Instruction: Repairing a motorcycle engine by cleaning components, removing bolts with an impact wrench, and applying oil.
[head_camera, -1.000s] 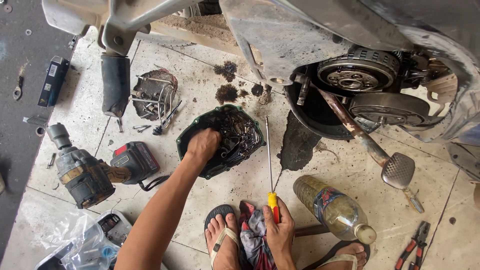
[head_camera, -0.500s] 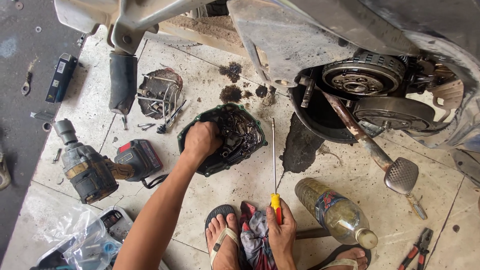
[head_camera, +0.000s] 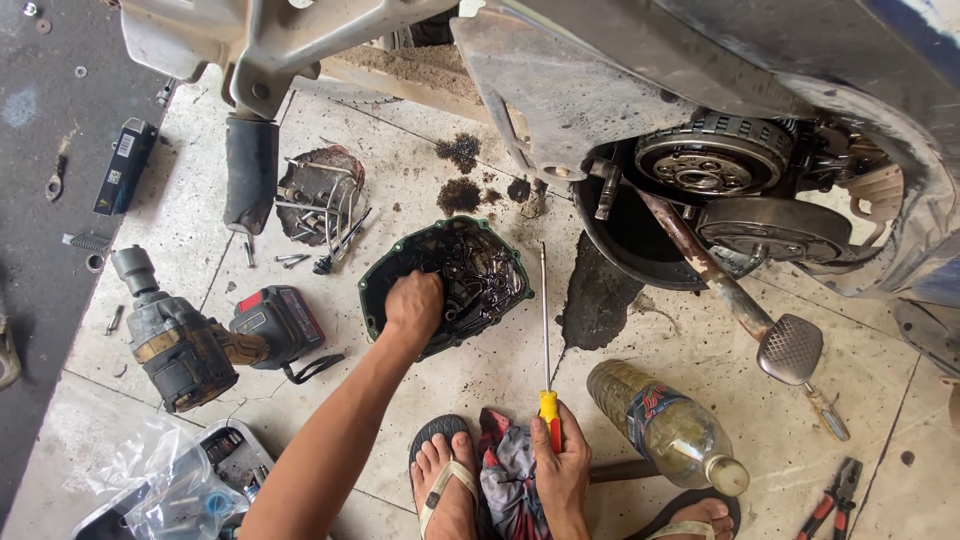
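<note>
Two hands busy, left hand (head_camera: 413, 305) fisted inside black engine cover (head_camera: 445, 282), right hand (head_camera: 563, 465) clamped on yellow-handled screwdriver (head_camera: 547, 385), red-labelled plastic bottle (head_camera: 667, 427) beside.

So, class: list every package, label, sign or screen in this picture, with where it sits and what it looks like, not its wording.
Plastic bottle: lying on the tiles right of the right hand; clear, with a red and blue label band.
Small box: far left on the floor; flat, dark blue, with a white sticker.
Clear plastic bag: bottom left, crumpled over a tray.
No signs or screens.

I counted one screwdriver (head_camera: 545, 340), one engine cover (head_camera: 445, 283), one bottle (head_camera: 665, 425), one impact wrench (head_camera: 190, 340), one pair of pliers (head_camera: 832, 498).
</note>
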